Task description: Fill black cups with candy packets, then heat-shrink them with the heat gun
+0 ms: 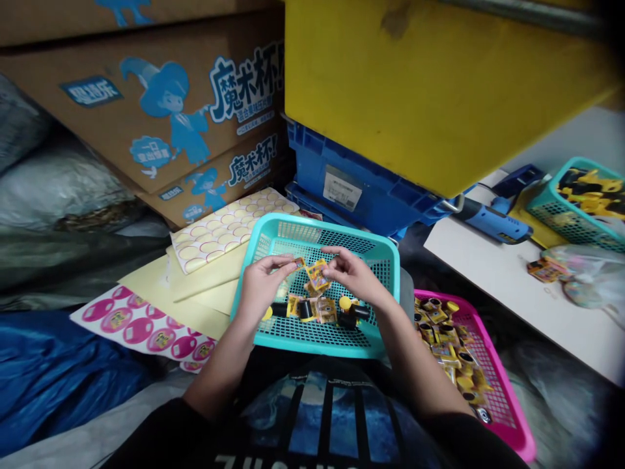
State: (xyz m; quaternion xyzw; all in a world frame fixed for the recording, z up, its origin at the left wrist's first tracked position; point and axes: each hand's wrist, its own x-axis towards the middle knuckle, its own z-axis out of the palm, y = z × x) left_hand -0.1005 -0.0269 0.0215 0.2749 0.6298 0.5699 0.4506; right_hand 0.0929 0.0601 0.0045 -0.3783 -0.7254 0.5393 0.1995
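Both hands are over a turquoise mesh basket (312, 350) in front of my body. My left hand (263, 280) pinches a small red-and-yellow printed piece (299, 263) between thumb and fingertips. In my right hand (352, 273) is a yellow printed packet (318, 275), close beside the left hand's piece. Below the hands, inside the basket, lie several small black cylinders (305, 311) with yellow parts, a yellow round cap (345, 303) and printed packets (326, 310). The exact kind of these small items is too fine to tell.
A pink basket (508, 391) full of yellow-and-black pieces stands at the right. Beyond it, a white table (493, 260) carries a blue tool (495, 220) and another turquoise basket (547, 208). Yellow (415, 85) and blue crates (361, 176) and cartons (166, 117) rise ahead; sticker sheets (141, 326) lie left.
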